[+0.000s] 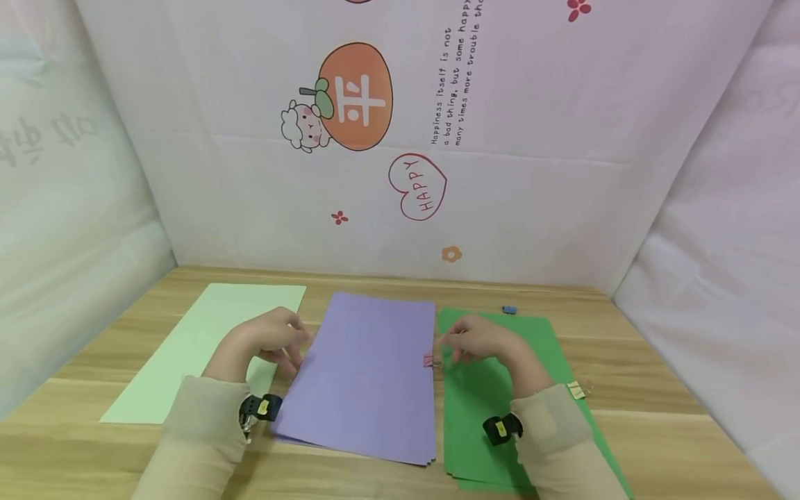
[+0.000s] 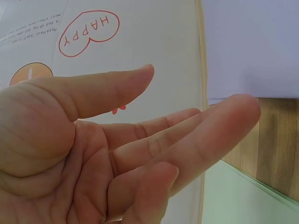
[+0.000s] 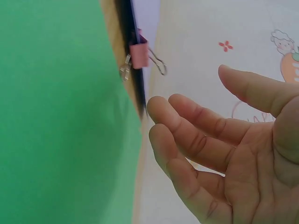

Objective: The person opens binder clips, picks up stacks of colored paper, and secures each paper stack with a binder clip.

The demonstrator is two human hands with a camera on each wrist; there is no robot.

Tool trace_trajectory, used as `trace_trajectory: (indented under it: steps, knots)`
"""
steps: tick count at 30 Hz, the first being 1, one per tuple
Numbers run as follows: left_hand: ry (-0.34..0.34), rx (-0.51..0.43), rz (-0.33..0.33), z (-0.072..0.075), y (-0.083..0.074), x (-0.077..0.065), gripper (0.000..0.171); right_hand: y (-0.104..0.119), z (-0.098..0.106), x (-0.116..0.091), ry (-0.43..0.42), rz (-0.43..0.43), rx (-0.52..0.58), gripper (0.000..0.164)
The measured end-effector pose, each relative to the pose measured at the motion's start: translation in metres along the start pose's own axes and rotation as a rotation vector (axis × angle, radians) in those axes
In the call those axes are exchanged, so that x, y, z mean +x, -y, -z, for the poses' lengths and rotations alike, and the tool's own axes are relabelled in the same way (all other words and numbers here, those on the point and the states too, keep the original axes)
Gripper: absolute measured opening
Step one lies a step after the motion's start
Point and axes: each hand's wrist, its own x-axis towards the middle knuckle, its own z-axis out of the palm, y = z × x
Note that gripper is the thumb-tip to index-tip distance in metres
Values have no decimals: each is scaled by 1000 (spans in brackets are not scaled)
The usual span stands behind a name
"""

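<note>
probably light and bendy, purple paper lies centre
left hand empty, fingers loosely extended; pink clip on the paper's right edge, likely firmest grip; right hand empty, fingers half bent, over green paper.

My head cam looks fwd/down over purple stack; L cam, R cam, close either side, face backdrop; head/L share HAPPY heart.

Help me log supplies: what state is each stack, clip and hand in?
Purple paper: stacked, clipped
Green paper: stacked, clipped
Pale green paper: stacked, no visible clip
Pink clip: clamped on purple paper
Yellow clip: clamped on green paper
Blue clip: clamped or loose, unclear
Left hand: relaxed, empty
Right hand: relaxed, empty
</note>
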Motion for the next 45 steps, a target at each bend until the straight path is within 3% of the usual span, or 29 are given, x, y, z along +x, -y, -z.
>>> trace_trajectory:
  steps: [10, 14, 19, 23, 27, 33, 40, 45]
  knots:
    - [-35, 41, -90, 1, 5, 0, 33, -1, 22, -14, -128, 50, 41, 41]
    - [-56, 100, -215, 3, 12, -3, 31, -6, 37, -23, -199, 88, 34, 40]
    - [-76, 281, -403, 11, 14, -12, 33, -10, 63, -29, -324, 103, -62, 43]
    - [-104, 406, -473, 19, 16, -18, 35, -15, 83, -31, -431, 85, -174, 45]
    - [-143, 459, -486, 25, 25, -25, 35, -27, 94, -23, -481, 53, -279, 50]
    - [-173, 426, -464, 27, 46, -43, 45, -59, 89, -4, -461, 59, -437, 60]
    - [-134, 414, -403, 27, 60, -42, 60, -85, 84, 15, -336, 48, -610, 31]
    - [-73, 402, -369, 26, 66, -35, 68, -97, 86, 21, -326, -15, -606, 27]
